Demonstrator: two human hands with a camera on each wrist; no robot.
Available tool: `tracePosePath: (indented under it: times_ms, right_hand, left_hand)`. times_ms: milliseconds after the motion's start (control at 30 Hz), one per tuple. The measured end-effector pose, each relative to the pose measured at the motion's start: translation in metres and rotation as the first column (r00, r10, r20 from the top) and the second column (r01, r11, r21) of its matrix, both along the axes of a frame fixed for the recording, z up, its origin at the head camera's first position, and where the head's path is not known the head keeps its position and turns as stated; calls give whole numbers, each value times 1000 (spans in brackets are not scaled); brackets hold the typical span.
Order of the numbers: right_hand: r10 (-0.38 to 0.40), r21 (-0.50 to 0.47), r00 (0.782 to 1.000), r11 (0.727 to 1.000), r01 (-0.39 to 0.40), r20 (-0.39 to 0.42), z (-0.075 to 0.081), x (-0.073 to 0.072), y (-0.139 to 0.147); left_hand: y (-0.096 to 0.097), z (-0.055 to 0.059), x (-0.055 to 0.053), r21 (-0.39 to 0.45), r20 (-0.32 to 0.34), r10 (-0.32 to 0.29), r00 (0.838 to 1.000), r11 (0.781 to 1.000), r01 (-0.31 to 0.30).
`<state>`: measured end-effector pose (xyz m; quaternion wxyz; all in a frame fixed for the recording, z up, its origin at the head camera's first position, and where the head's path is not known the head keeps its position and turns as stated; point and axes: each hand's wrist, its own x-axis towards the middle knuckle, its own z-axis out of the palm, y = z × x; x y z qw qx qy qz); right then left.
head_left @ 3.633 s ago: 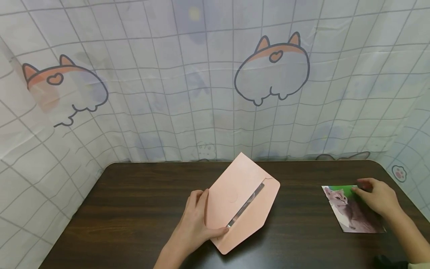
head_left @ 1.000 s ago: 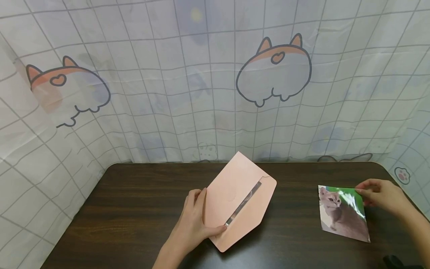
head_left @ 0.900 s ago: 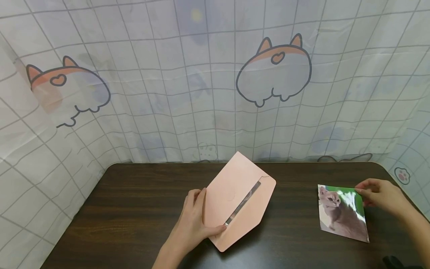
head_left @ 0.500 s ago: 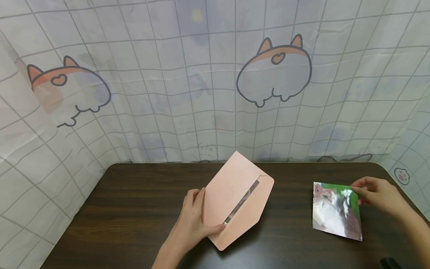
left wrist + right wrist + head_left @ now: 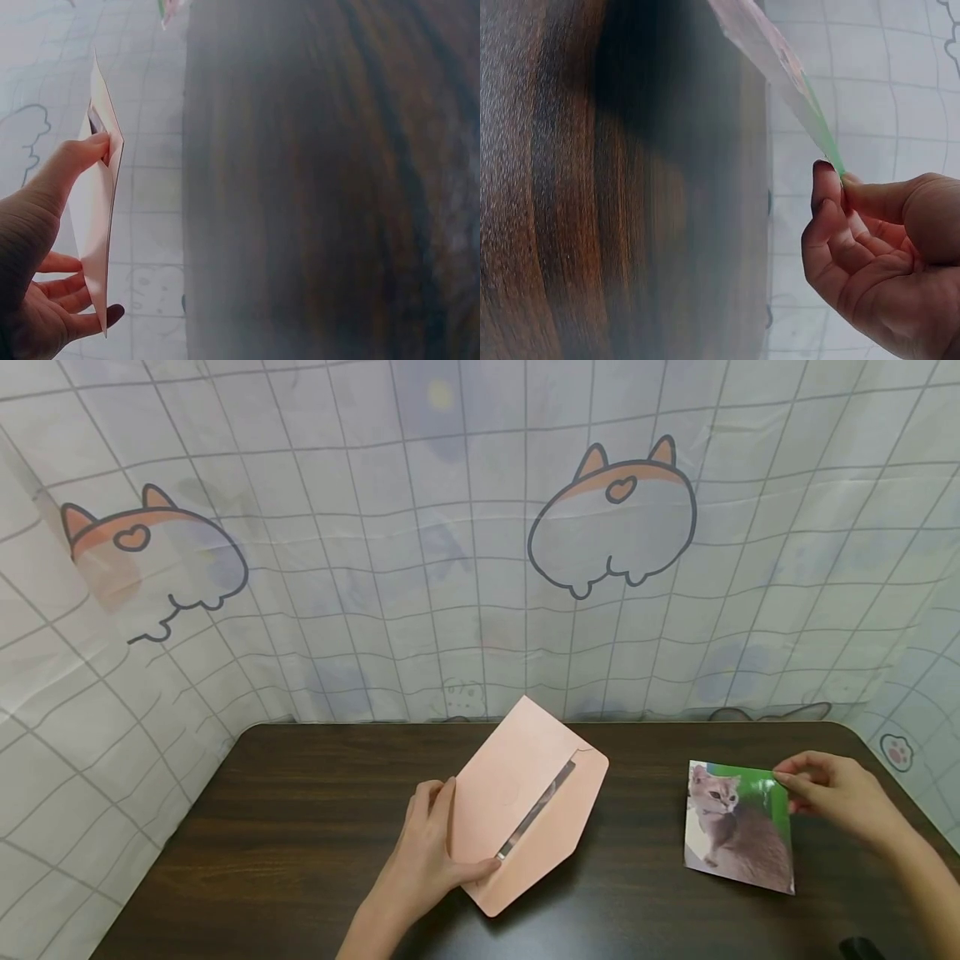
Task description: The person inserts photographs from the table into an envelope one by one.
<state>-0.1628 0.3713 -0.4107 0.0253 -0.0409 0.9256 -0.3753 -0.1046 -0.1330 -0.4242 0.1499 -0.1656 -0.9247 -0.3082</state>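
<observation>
My left hand (image 5: 427,843) grips a pale pink envelope (image 5: 510,777) by its lower left side, thumb on the open flap's fold and fingers at the back. The envelope is tilted, its flap opened out to the lower right. Inside the slit shows a dark strip of a picture (image 5: 537,810). At the right, my right hand (image 5: 832,789) pinches a glossy cat photo (image 5: 738,827) by its upper right corner between thumb and fingers. In the right wrist view the photo (image 5: 780,71) hangs raised above the table, seen nearly edge-on. The left wrist view shows the envelope (image 5: 97,202) upright, also nearly edge-on.
A dark wood-grain table (image 5: 262,827) lies under both hands. Behind it and at its sides hangs a white grid-patterned cloth (image 5: 375,568) with corgi drawings. A small black object (image 5: 860,948) sits at the bottom right edge of the head view.
The cat photo, pinched in my right hand, has been turned more upright and moved left toward the envelope. The envelope in my left hand has drifted slightly left.
</observation>
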Motion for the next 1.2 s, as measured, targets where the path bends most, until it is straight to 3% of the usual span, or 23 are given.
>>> tracePosePath:
  times_ms: [1200]
  right_hand:
    - [16, -72, 997, 997, -21, -73, 17, 10, -35]
  left_hand:
    - [4, 10, -5, -56, -40, 12, 999, 998, -15]
